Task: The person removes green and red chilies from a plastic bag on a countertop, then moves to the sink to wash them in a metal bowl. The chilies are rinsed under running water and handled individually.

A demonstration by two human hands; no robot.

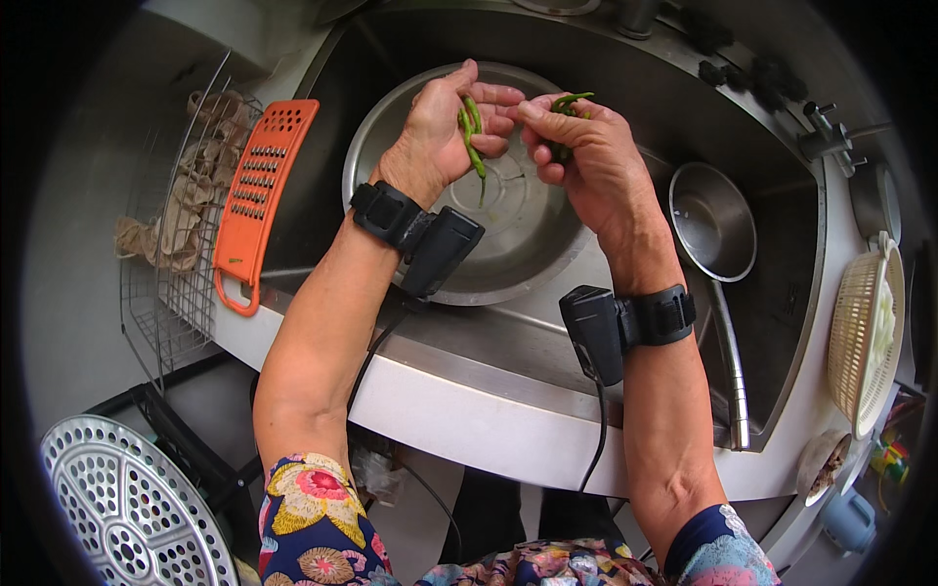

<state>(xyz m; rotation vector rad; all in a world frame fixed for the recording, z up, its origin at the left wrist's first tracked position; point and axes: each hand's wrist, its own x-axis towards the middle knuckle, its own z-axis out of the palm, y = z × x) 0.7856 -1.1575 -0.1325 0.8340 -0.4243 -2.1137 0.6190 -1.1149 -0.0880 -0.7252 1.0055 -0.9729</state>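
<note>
Over a large round metal basin (506,271) in the sink, both hands are raised close together. My left hand (458,124), palm turned up with fingers curled, holds a few slender green chili peppers (473,139); their tips hang below the palm. My right hand (579,135) pinches more green chilies (568,106) between thumb and fingers, its fingertips at those of the left. The basin appears to hold some shallow water. Each wrist wears a black strap with a black device.
An orange grater (256,190) leans at the sink's left edge beside a wire rack (165,293). A metal ladle (711,220) lies in the sink's right side. A cream plastic colander (854,337) stands on the right counter; a perforated steamer plate (128,505) is at lower left.
</note>
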